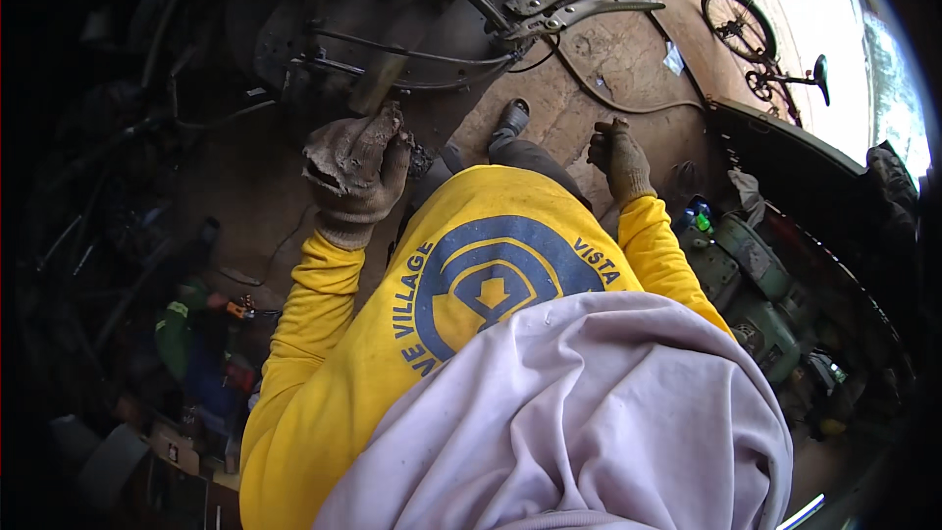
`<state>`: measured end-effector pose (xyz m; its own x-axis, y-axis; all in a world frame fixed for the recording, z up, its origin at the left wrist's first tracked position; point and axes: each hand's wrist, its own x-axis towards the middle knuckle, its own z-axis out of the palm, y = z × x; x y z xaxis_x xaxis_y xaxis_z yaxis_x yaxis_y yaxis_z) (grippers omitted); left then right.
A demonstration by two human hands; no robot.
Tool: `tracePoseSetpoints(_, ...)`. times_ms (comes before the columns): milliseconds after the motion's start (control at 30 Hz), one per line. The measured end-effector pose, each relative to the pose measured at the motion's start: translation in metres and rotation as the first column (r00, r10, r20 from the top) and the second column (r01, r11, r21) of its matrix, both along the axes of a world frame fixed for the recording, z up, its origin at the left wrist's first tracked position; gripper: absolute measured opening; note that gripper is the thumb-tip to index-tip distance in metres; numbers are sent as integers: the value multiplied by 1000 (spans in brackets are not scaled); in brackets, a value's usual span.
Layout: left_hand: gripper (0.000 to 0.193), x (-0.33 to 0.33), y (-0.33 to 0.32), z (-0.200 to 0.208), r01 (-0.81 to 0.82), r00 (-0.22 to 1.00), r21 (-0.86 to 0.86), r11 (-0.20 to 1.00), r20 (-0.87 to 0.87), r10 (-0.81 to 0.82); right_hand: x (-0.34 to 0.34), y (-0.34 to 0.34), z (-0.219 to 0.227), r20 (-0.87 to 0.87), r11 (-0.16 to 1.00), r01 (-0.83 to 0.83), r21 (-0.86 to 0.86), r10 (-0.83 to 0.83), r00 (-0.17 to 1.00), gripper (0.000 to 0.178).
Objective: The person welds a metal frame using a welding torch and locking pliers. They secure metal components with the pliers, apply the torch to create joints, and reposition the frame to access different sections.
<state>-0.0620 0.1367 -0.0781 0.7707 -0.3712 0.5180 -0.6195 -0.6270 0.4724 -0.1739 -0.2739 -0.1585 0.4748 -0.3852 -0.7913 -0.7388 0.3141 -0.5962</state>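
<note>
Viewing from the head, locate the brownish bar (378,83) by the curved metal frame (451,60), its near end just beside the gloved left hand (358,165); that hand is partly curled, and a grip cannot be confirmed. The right hand (620,162) is loosely curled, any contents indeterminable. Sound control calls for wrapping all fingers fully around the bar, clear of the locking pliers (594,6).

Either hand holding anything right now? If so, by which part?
Left hand: can't tell; its fingers are at the near end of a wood-coloured bar, but a grip isn't clear. Right hand: loosely curled, no object visible in it.
</note>
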Motion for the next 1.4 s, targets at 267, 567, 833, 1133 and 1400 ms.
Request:
tracePoseSetpoints(267,45,39,-57,49,65,958,305,950,248,-145,-64,-4,-105,-63,975,-190,117,198,978,45)
tracePoseSetpoints(567,57,81,-91,87,-3,934,870,492,178,-309,-74,5,-163,-303,502,-840,-205,784,542,64)
tracePoseSetpoints(833,62,89,-104,96,173,947,808,563,20,-319,-82,45,-153,-393,296,-955,-6,878,274,65)
tracePoseSetpoints(1133,69,89,-101,91,150,945,812,564,50,-323,-101,84,-180,-482,403,-915,17,805,346,64)
tracePoseSetpoints(1400,63,87,-100,87,183,947,758,626,35,-319,-123,116,-181,-519,427,-900,-81,753,404,62)
